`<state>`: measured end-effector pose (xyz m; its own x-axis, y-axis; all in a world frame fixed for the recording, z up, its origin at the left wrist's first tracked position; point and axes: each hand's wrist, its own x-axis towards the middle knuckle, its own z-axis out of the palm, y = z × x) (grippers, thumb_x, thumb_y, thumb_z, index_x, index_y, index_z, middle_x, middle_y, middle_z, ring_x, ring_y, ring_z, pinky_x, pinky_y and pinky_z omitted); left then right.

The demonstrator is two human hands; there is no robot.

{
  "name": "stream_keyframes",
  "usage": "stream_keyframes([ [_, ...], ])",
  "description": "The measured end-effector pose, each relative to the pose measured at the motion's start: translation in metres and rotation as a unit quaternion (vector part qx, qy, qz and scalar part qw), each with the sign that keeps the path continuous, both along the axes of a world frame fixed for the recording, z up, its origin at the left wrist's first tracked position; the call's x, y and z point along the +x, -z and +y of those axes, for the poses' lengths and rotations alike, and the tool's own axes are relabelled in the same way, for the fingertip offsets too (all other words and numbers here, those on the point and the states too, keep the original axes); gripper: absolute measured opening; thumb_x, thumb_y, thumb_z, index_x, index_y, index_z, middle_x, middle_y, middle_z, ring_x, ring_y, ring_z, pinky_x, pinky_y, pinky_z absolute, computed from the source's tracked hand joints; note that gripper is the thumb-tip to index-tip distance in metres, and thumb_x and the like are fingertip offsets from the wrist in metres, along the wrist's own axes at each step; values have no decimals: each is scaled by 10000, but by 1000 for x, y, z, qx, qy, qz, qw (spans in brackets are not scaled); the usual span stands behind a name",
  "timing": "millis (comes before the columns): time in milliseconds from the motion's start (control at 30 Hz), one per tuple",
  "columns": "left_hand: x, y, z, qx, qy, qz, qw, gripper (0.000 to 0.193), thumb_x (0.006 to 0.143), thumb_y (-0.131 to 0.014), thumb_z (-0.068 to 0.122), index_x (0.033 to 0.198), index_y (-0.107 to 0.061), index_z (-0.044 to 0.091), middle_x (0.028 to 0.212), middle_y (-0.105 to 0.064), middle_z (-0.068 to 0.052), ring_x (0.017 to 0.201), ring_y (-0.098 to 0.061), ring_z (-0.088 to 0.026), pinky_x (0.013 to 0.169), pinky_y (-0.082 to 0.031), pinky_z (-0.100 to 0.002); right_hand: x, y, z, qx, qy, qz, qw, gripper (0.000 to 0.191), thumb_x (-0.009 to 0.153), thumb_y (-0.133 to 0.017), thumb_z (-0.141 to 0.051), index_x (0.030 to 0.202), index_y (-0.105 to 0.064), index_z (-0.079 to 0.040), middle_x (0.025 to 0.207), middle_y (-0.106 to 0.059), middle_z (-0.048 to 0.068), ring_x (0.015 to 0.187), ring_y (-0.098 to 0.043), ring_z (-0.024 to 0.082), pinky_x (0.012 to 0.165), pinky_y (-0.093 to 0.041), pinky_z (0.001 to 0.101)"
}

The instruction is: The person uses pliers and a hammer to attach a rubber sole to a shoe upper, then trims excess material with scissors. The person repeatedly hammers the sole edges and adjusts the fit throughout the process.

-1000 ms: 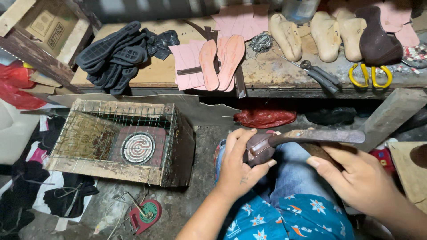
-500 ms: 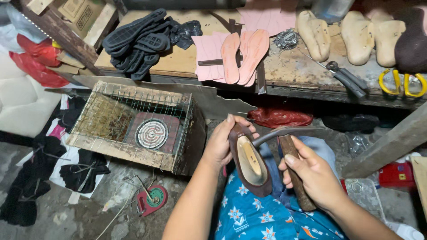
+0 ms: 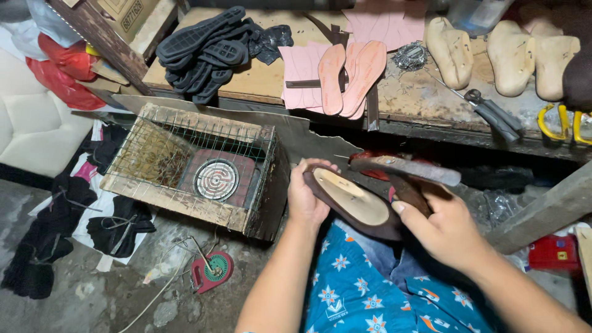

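Here, I see my left hand with fingers clamped on a brown shoe over my lap, while my right hand grips a hammer just above it.

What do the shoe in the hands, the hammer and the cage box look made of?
Shoe: dark brown upper, looks like leather, matte; pale tan bottom, maybe board or wood. Hammer: dull grey metal head, dark worn handle, probably wood, held in the right hand. Cage box: raw wooden slats with thin wire mesh. Left hand holds the shoe.
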<state>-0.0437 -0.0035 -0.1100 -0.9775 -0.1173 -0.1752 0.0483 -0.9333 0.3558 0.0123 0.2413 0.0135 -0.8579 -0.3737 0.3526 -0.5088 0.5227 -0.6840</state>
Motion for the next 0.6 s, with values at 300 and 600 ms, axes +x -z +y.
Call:
stream_keyframes([
  [300, 22, 32, -16, -70, -21, -112, 991, 495, 1010, -507, 443, 870, -638, -14, 910, -708, -180, 947, -696, -317, 916, -549, -449, 19, -23, -31, 68, 7, -222, 973, 424, 871, -671, -244, 1267, -665, -94, 1035, -762, 117, 941, -733, 251, 875, -548, 345],
  [600, 21, 25, -15, -162, -60, -84, 981, 359, 987, -615, 305, 852, -659, -25, 890, -727, -184, 846, -698, -279, 809, -564, -403, 34, 18, -44, -116, 17, -37, 992, 246, 997, -587, -164, 1167, -646, 4, 1050, -728, 118, 965, -706, 268, 875, -557, 368],
])
